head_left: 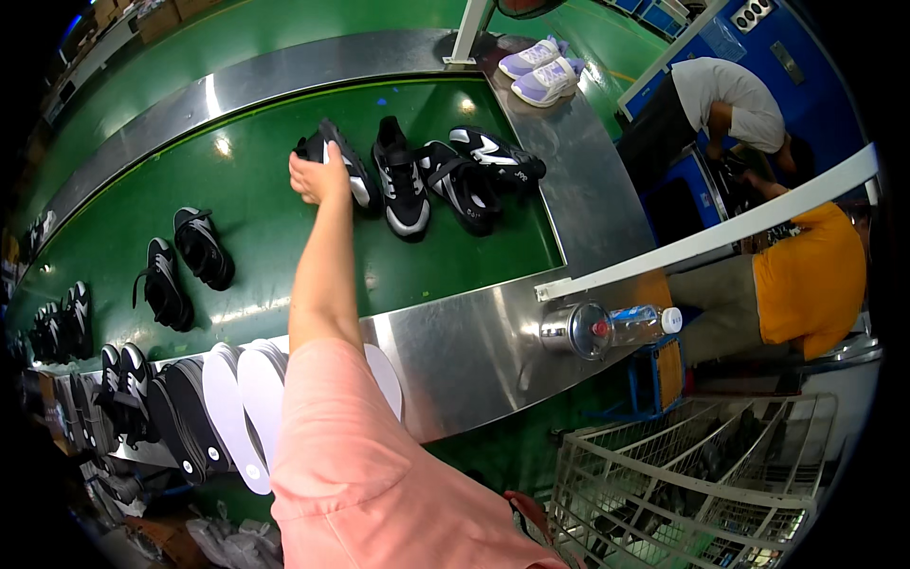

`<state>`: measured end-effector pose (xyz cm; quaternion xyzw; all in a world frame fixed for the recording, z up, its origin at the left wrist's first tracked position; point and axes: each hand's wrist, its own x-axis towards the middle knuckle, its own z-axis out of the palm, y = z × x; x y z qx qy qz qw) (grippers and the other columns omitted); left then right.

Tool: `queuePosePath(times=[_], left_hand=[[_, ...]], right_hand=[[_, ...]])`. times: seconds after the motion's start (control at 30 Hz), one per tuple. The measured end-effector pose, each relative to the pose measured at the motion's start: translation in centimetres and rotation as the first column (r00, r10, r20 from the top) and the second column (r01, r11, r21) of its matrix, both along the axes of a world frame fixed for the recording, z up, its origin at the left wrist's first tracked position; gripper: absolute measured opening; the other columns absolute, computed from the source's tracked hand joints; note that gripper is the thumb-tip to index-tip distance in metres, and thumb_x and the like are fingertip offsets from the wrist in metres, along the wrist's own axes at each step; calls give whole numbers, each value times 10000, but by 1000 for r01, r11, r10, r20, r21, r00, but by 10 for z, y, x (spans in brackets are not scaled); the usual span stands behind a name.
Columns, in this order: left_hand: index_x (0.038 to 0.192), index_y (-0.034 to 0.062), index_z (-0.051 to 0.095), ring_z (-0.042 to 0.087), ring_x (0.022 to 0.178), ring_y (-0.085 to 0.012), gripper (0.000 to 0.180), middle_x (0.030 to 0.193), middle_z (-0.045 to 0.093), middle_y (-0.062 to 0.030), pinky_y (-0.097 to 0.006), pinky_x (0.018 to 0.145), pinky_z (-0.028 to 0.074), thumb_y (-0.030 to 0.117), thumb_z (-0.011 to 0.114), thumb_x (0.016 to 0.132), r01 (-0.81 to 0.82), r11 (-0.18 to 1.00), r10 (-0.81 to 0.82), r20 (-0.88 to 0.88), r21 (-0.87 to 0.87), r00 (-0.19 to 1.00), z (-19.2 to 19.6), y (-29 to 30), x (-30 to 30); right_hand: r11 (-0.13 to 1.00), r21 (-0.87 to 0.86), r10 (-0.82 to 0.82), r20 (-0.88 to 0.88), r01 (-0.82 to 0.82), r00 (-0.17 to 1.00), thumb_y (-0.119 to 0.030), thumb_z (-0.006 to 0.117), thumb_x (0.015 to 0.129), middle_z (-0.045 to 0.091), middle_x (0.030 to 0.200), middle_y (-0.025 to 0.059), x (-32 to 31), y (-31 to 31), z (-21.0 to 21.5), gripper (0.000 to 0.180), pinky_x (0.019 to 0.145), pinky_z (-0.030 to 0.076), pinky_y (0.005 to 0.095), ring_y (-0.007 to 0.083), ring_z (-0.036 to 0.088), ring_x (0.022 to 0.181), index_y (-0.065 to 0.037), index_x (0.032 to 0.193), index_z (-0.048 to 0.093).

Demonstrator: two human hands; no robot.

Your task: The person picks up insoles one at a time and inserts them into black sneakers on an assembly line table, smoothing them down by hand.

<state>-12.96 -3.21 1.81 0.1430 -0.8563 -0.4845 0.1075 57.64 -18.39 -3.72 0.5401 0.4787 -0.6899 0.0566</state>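
My left hand (318, 176) reaches over the green conveyor belt (275, 256), closed around a black-and-white sneaker (357, 179) that is tilted on its side with its sole edge showing. Right beside it stands a second black sneaker (404, 182) with its toe toward me. Two more sneakers of the same kind, one strapped sneaker (458, 186) and one lying sneaker (495, 155), sit close together to the right. Farther left on the belt are a black sneaker (165, 283) and its neighbouring sneaker (203, 248). My right hand is out of the picture.
White insoles (225, 403) and black insoles (178, 417) line the near metal edge. A metal canister (572, 330) and plastic bottle (637, 324) lie right, below a white bar (730, 226). Lilac sneakers (543, 76) stand at the back. Two people and a wire cart (682, 484) are right.
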Motion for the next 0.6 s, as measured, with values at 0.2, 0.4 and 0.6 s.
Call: queuePosePath(times=[0.2, 0.4, 0.6], left_hand=[[1271, -72, 235, 412, 1140, -280, 966, 1215, 429, -210, -365, 921, 361, 358, 767, 589, 132, 907, -221, 187, 400, 957, -51, -16, -65], [1046, -26, 513, 589, 896, -269, 561, 972, 599, -166, -367, 784, 454, 154, 744, 567, 527, 837, -534, 8, 151, 846, -42, -27, -66], [1012, 96, 570, 560, 985, -260, 336, 1033, 589, -141, -418, 807, 416, 307, 567, 751, 666, 471, -604, 339, -578, 721, 29, 8, -29]], right_hand=[[995, -95, -20, 129, 33, 992, -274, 475, 891, 548, 1100, 75, 1, -9, -6, 362, 896, 384, 320, 189, 505, 1037, -15, 1141, 501], [797, -416, -401, 178, 438, 899, -282, 477, 889, 544, 1106, 77, 64, -19, -68, 376, 891, 390, 331, 197, 502, 1044, -12, 1150, 495], [989, -45, 144, 149, -139, 978, -284, 494, 879, 540, 1111, 83, 5, 4, -18, 374, 866, 415, 361, 206, 496, 1056, -27, 1150, 498]])
